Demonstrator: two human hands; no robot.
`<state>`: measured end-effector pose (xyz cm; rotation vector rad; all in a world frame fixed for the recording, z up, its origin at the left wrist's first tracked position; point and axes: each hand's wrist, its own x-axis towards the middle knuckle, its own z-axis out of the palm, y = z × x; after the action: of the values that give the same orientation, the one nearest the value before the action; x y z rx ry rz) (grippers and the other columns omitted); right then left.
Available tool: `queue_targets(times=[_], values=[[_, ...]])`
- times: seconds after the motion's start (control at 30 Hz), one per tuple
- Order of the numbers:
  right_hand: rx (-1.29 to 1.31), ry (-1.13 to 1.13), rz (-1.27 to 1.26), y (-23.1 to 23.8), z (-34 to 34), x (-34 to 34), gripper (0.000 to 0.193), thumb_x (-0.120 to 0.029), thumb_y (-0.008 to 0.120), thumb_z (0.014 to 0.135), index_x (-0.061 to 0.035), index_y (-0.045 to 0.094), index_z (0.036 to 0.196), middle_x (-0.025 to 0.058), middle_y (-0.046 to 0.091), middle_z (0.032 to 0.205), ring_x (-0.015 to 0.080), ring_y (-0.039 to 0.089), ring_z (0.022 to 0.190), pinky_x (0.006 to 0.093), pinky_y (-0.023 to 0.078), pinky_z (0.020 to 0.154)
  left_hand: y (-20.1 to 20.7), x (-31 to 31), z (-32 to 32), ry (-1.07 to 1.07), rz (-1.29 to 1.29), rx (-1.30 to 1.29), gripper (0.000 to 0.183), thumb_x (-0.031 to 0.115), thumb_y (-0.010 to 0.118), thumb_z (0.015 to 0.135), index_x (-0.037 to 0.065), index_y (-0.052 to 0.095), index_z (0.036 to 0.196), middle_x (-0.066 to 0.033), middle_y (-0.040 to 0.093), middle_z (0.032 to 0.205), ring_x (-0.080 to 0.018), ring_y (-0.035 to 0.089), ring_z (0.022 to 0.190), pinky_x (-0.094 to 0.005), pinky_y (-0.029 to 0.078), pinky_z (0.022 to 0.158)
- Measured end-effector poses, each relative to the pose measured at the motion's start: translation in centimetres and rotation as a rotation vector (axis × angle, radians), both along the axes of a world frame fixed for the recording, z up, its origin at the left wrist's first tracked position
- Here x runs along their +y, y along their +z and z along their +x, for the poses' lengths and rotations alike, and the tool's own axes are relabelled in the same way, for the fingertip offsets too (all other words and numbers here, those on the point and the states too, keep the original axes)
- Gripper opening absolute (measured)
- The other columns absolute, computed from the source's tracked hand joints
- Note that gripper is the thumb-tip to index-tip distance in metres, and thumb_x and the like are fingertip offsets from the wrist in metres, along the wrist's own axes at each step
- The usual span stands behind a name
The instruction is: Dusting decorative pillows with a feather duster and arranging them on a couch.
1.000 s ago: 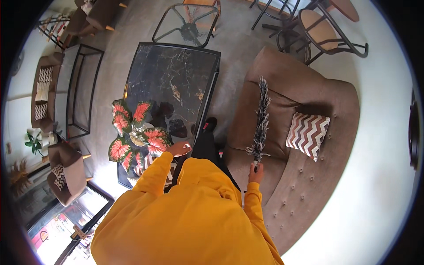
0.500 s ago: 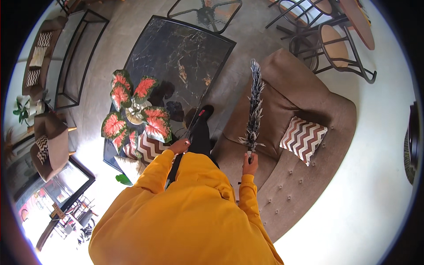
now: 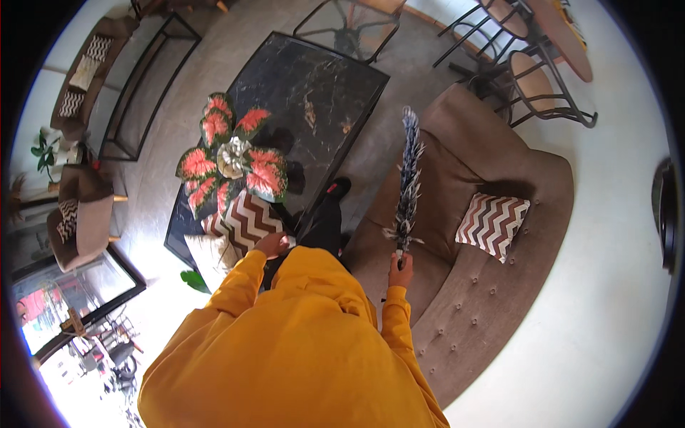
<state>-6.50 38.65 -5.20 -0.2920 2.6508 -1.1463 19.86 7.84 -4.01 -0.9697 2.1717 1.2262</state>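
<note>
My right hand (image 3: 400,271) is wrapped round the short handle of a feather duster (image 3: 407,185), whose grey and black plume points away from me in front of the brown sofa (image 3: 492,285). My left hand (image 3: 273,245) has its fingers curled beside a brown-and-white zigzag cushion (image 3: 250,222). A small pale spot shows at those fingers, but I cannot tell what it is. Next to that cushion leans a cream cushion (image 3: 208,251). Beyond them a potted plant (image 3: 232,158) with pink and green leaves stands on the black marble-patterned table (image 3: 321,85).
Another zigzag cushion (image 3: 492,225) lies on the sofa at the right. Ahead stand a glass-topped table (image 3: 349,32) and metal-framed chairs (image 3: 531,78). On the left are a low black-framed table (image 3: 146,85), an armchair (image 3: 89,221) and a wall sofa (image 3: 89,71).
My left hand has drawn left and slightly nearer to me. The right hand and duster have shifted a little left. The view itself has moved somewhat.
</note>
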Motion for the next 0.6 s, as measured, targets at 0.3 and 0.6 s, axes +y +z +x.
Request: queue_targets(times=[0.3, 0.6], values=[[0.096, -0.091, -0.009, 0.7, 4.3, 1.0, 0.035, -0.034, 0.064, 0.082, -0.0046, 0.054, 0.099, 0.013, 0.055, 0.069, 0.0222, 0.054, 0.06, 0.0341, 0.043, 0.058, 1.0, -5.0, 9.9, -0.019, -0.502, -0.409, 0.083, 0.031, 0.08, 0.056, 0.016, 0.043, 0.129, -0.0155, 0.039, 0.133, -0.0343, 0.023, 0.132, -0.0564, 0.018, 0.105], [-0.065, -0.197, -0.059, 0.9, 6.5, 1.2, 0.037, -0.034, 0.065, 0.08, -0.0047, 0.054, 0.1, 0.0204, 0.062, 0.092, 0.0372, 0.06, 0.088, 0.0388, 0.046, 0.074, -3.8, -7.1, 18.9, -0.071, -0.213, -0.746, 0.114, 0.023, 0.085, 0.05, 0.026, 0.017, 0.14, -0.0116, 0.015, 0.146, -0.0348, 0.021, 0.134, -0.0559, 0.027, 0.104]])
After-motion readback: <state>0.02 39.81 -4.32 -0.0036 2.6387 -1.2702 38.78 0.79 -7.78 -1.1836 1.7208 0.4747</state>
